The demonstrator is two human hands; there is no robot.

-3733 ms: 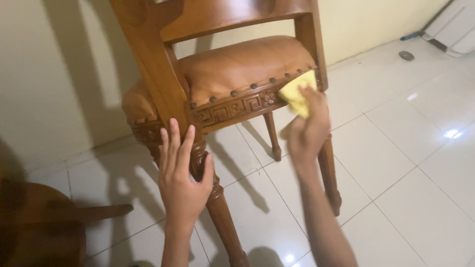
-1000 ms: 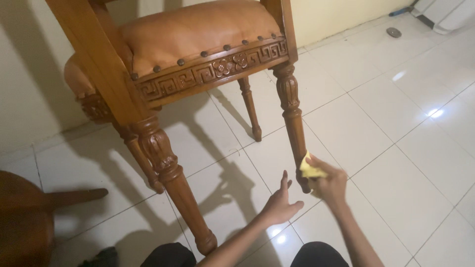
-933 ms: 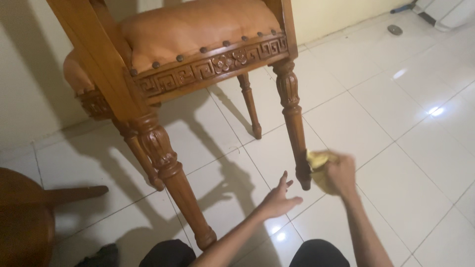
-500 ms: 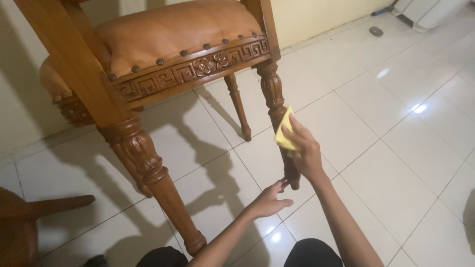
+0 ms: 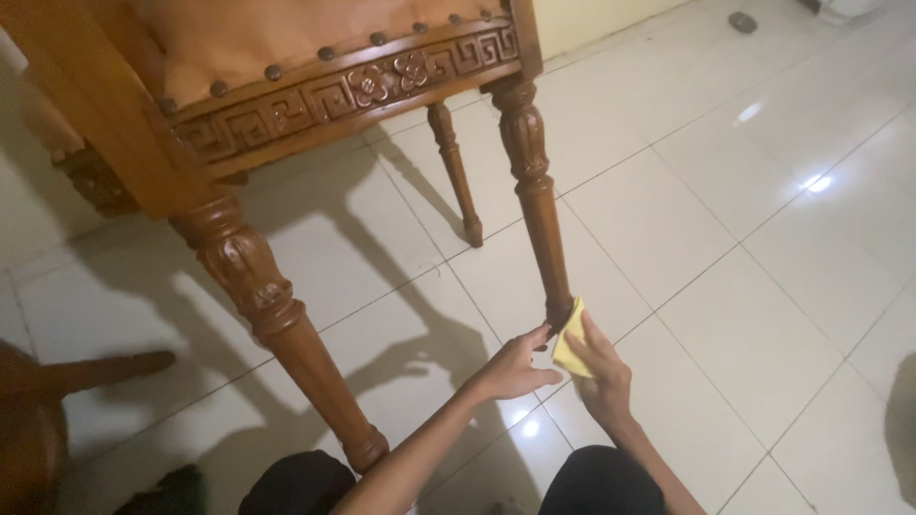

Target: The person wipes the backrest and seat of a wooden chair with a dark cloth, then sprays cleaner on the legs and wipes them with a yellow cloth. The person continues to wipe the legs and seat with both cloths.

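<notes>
Yellow cloth [image 5: 570,336] is pinched in right hand [image 5: 601,367] at foot of chair leg [image 5: 537,205], left hand [image 5: 510,365] open beside; wiping step probably at leg's bottom end.

Head view, steeply downward, near chair leg [image 5: 536,205]

The right hand [image 5: 603,374] presses a yellow cloth [image 5: 571,340] against the chair leg's [image 5: 536,205] foot.
</notes>
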